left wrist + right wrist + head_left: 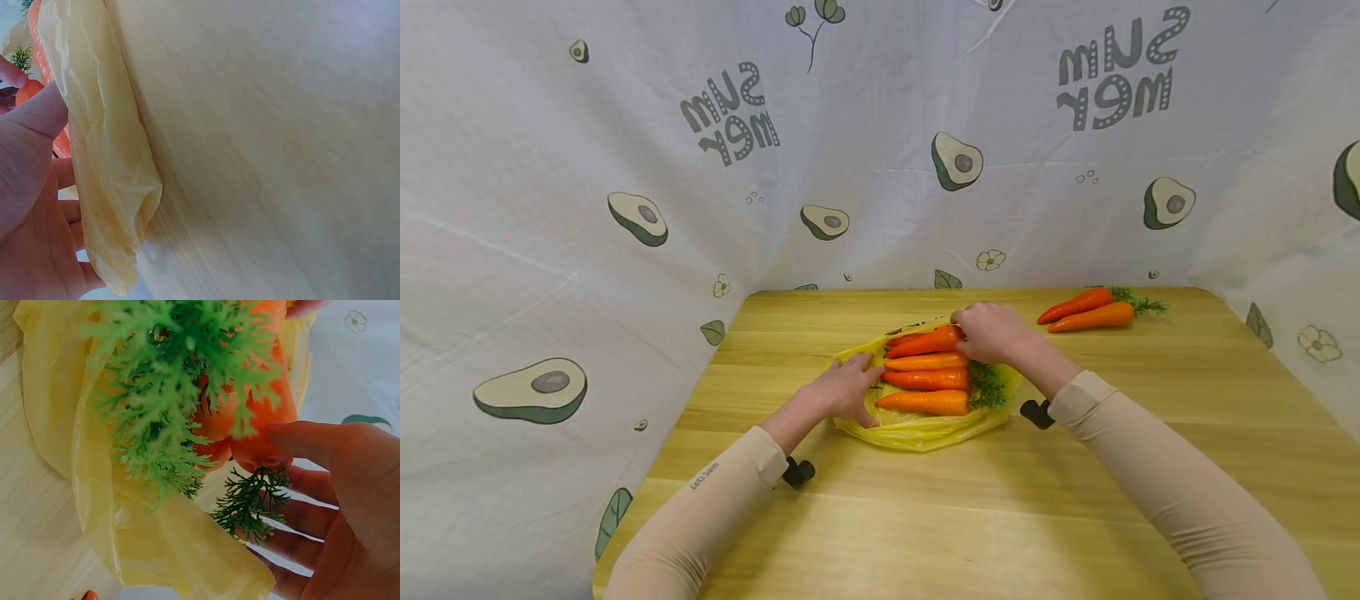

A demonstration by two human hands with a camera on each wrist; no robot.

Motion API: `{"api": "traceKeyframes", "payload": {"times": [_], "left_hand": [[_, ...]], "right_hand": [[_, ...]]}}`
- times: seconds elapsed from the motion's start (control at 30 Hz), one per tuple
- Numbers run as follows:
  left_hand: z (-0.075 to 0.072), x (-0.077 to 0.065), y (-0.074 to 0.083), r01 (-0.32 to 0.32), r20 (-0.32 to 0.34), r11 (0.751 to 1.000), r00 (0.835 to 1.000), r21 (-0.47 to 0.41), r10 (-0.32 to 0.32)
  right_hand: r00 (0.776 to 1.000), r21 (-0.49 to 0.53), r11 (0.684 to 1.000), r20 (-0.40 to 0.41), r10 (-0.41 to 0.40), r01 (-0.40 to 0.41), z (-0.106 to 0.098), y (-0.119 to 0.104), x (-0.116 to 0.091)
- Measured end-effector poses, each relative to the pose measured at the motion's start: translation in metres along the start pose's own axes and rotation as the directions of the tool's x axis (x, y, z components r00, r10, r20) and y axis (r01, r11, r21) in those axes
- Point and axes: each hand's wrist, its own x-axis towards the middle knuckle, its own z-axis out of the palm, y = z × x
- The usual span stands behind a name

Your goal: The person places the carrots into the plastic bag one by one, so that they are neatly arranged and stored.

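Note:
Several orange carrots with green leafy tops lie side by side in an open yellow plastic bag (917, 439) in the middle of the table. My right hand (992, 335) grips the thick end of the farthest large carrot (931, 341). In the right wrist view its thumb presses on that carrot (265, 440), and the fingers reach round behind it. My left hand (844, 390), fingers spread, rests at the bag's left side by the carrot tips. The left wrist view shows the bag's yellow film (106, 137) beside its thumb and fingers. Leafy tops (169, 400) partly cover the carrots there.
Two more carrots (1093, 317) lie at the back right of the wooden table (880, 508). A white cloth (880, 167) printed with avocados hangs behind and at the sides.

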Motion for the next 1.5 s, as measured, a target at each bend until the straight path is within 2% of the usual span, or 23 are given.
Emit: {"api": "traceKeyframes", "payload": {"times": [0.23,0.6,1.13,1.5], "left_hand": [[-0.002,-0.001,0.001,-0.003,0.006,1.0,1.0,-0.006,0.003],[0.001,0.0,-0.003,-0.008,-0.009,1.0,1.0,-0.016,0.007],[0.003,0.004,-0.007,0.0,0.006,1.0,1.0,-0.022,0.0],[0.002,0.003,-0.006,-0.006,0.005,1.0,1.0,-0.016,0.006]], "right_hand": [[1.0,0.02,1.0,-0.022,-0.003,0.003,-0.003,0.0,-0.003],[0.996,0.176,0.984,-0.089,-0.002,0.017,-0.019,0.013,-0.014],[0.99,0.21,0.976,-0.117,0.082,-0.056,-0.03,0.06,-0.037],[0.993,0.274,0.957,-0.04,0.107,-0.092,-0.033,0.097,-0.052]]}}
